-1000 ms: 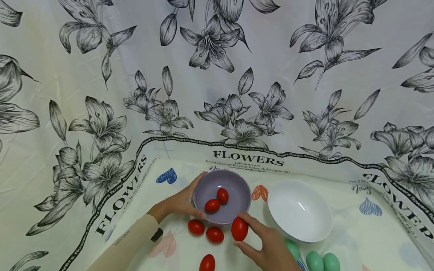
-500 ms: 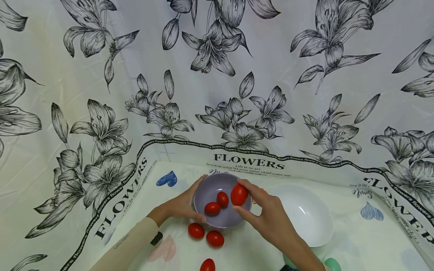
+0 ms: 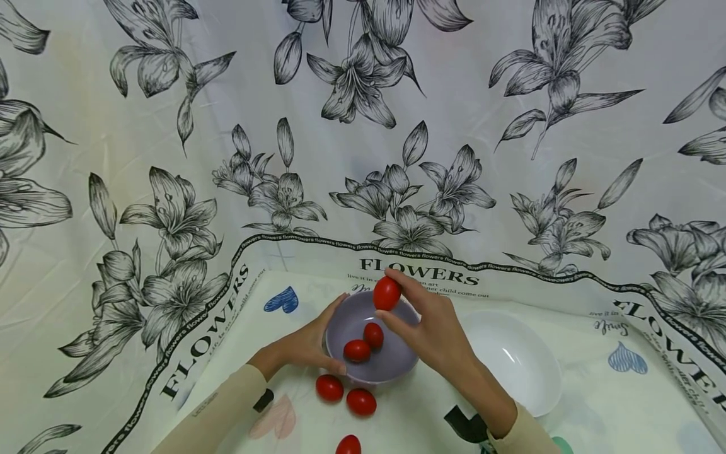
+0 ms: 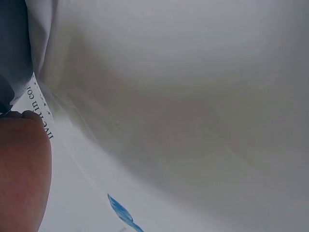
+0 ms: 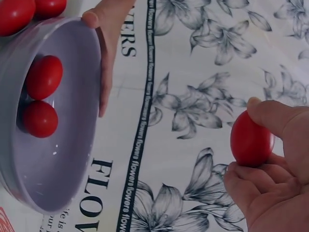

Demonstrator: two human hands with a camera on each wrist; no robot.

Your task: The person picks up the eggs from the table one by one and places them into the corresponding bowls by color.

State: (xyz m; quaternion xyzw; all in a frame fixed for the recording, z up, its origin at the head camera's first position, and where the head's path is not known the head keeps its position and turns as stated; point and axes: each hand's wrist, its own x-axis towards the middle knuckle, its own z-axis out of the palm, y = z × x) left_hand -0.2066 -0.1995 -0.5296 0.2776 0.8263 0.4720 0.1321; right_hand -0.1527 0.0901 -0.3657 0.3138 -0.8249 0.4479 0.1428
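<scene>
In the head view a purple-grey bowl [image 3: 394, 360] stands on the cloth with two red eggs [image 3: 357, 350] in it. My left hand [image 3: 306, 343] holds the bowl at its left side, thumb at the near rim and fingers along the far side. A third red egg [image 3: 387, 294] is pinched between thumb and fingers of my right hand [image 3: 437, 321], raised over the bowl's far rim. The right wrist view shows this held egg [image 5: 251, 139] apart from the bowl [image 5: 72, 159]. Several more red eggs [image 3: 361, 402] lie in front of the bowl.
A white bowl [image 3: 524, 369] stands to the right, partly behind my right forearm. A green egg [image 3: 563, 445] peeks out at the bottom edge beside the right sleeve [image 3: 524, 435]. Behind the table hangs a flower-printed cloth [image 3: 363, 189].
My right hand has carried the red egg from the bowl's near right side up and over to its far rim. The left hand has stayed on the bowl.
</scene>
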